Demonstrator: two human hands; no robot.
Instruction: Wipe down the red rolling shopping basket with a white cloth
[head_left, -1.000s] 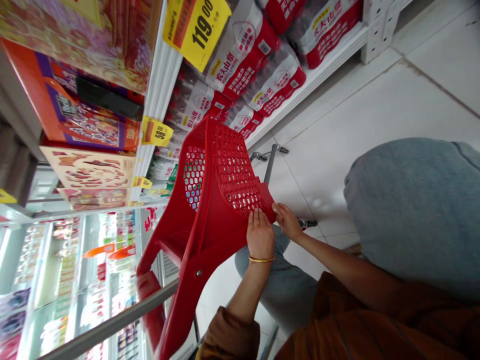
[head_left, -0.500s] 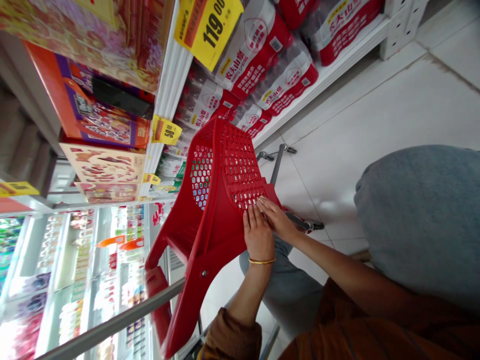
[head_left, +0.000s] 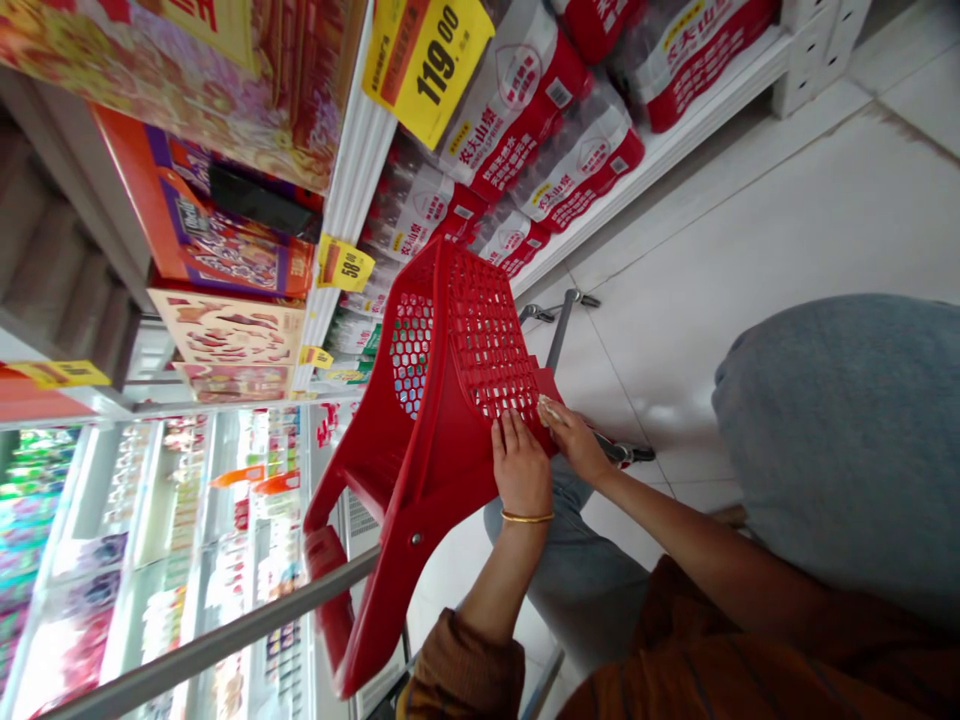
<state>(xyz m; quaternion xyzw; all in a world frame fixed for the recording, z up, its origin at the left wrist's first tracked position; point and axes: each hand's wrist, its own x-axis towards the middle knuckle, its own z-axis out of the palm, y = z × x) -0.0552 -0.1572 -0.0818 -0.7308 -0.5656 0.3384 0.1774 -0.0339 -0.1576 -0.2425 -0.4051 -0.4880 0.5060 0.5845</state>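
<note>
A red plastic shopping cart with a honeycomb and grid basket stands in front of me, shown sideways because the view is turned. My left hand, with a gold bangle at the wrist, lies on the basket's side; its fingers are stretched out along the lower edge of the grid. Just to its right, my right hand has its fingers bent around a small crumpled pale cloth, pressed to the red plastic near the basket's end. Most of the cloth is hidden by the fingers.
Packs of red-labelled water bottles sit on a low white shelf beyond the cart. Boxed goods and yellow price tags line the shelf at left. A grey metal bar crosses the lower left. My knee is at right.
My right hand has slid right along the basket, away from my left hand, and the pale cloth now shows more. My left hand stays at the grid's edge. The view has shifted slightly.
</note>
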